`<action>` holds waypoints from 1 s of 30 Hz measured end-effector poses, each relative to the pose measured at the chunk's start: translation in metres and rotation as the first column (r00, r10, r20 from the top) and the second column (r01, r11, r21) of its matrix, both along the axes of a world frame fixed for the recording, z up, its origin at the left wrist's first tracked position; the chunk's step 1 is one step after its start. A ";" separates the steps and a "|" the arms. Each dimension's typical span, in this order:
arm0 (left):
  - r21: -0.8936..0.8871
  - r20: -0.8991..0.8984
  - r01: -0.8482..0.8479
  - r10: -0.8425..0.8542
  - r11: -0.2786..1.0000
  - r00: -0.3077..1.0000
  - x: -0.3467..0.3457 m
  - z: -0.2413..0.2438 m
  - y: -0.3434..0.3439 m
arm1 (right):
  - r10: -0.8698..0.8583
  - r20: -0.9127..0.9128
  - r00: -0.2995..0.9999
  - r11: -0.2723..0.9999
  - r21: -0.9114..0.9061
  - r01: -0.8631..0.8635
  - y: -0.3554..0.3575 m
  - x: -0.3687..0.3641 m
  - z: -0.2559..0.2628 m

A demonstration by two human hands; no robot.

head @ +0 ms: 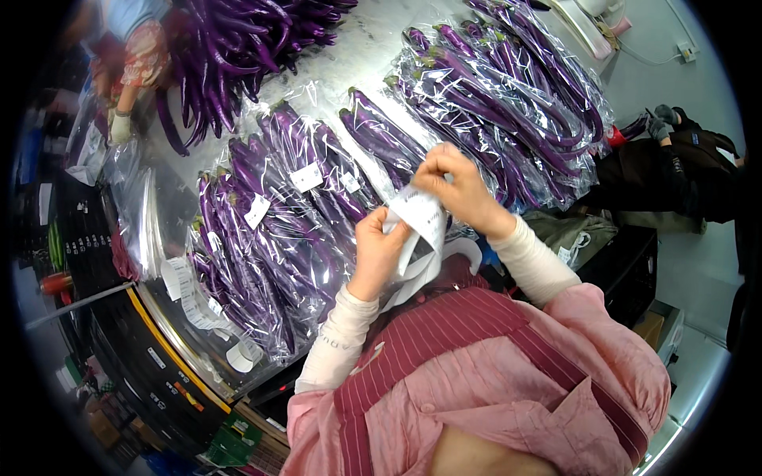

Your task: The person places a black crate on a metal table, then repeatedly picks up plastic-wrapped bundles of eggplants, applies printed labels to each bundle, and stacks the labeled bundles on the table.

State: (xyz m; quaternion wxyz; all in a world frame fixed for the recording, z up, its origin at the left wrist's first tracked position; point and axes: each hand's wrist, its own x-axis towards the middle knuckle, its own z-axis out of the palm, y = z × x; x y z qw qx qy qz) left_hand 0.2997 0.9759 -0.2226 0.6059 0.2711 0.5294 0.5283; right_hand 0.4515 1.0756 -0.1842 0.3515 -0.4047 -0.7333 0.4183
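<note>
Between my two hands is a curled strip of white printed labels (424,217), hanging in loops toward my apron. My left hand (381,247) pinches the strip at its left edge with thumb and fingers. At its upper end, my right hand (449,184) has thumb and fingertips together, slightly blurred; whether a single label is peeled off is hard to tell. Just beyond my hands lie long purple eggplants in clear plastic bags (381,134). Bags of eggplants to the left (286,178) bear white labels (306,177). More bagged eggplants (500,101) are heaped to the right.
Loose eggplants (238,47) are piled at the far side of the metal table (339,65). A co-worker's gloved hand (121,125) is near plastic bags at the left. Another label strip (193,297) lies front left. Black crates (155,369) flank the table; another person (684,160) stands right.
</note>
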 end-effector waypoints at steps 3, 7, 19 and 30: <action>-0.121 -0.416 0.308 -0.330 0.944 0.847 -0.014 -0.015 -0.011 | 0.032 -0.001 0.999 0.967 -0.254 -0.031 0.046 -0.005 -0.024; 0.033 -0.602 0.457 -0.348 0.889 0.719 -0.010 0.016 -0.014 | 0.101 0.126 0.987 0.915 -0.402 -0.042 0.092 -0.028 -0.082; 0.370 -0.188 -0.322 0.410 0.871 0.893 -0.040 0.090 0.007 | -0.053 -0.501 0.864 0.675 -0.655 -0.338 0.035 -0.036 0.003; 0.033 -0.067 -0.275 0.276 0.961 0.959 -0.008 0.036 0.079 | 0.182 0.268 0.946 0.936 -0.343 -0.083 0.091 0.089 0.106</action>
